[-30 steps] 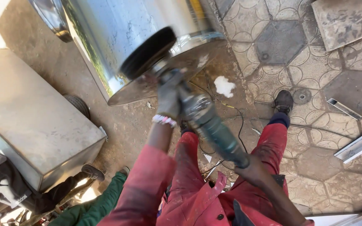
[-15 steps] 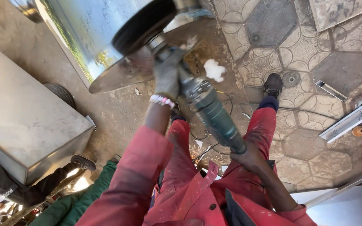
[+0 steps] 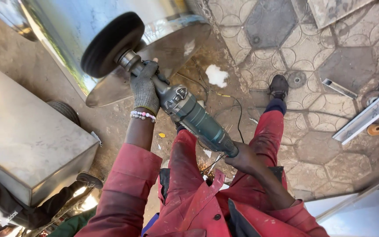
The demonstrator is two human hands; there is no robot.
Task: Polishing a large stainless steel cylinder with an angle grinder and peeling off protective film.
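— Now, what hems things in, and where is there room?

— At ten o'clock the shiny metal cylinder [image 3: 66, 30] fills the upper left, its flared rim [image 3: 163, 57] jutting toward the centre. At eight o'clock a grey metal box [image 3: 27, 145] stands on the ground, with another person's dark shoe [image 3: 88, 179] just beside its lower corner. The patterned paving [image 3: 286, 26] from one to three o'clock is the most open stretch, though metal strips [image 3: 367, 114] lie at three o'clock and a white scrap [image 3: 216, 75] lies near the middle.

— And the tool against the grip?

— The green-grey polisher [image 3: 194, 116] runs diagonally from eleven to five o'clock. The left hand [image 3: 144, 87], gloved, with a bead bracelet at the wrist, is wrapped tight round the neck just behind the black buffing wheel [image 3: 110, 44]. The wheel sits at eleven o'clock from that grip, touching the cylinder's wall above the rim.

— The other hand?

— The right hand [image 3: 244, 160], bare, is closed round the rear end of the body at five o'clock, above the red-clad knee [image 3: 185, 145]. The black cord [image 3: 237, 112] trails across the ground toward one o'clock.
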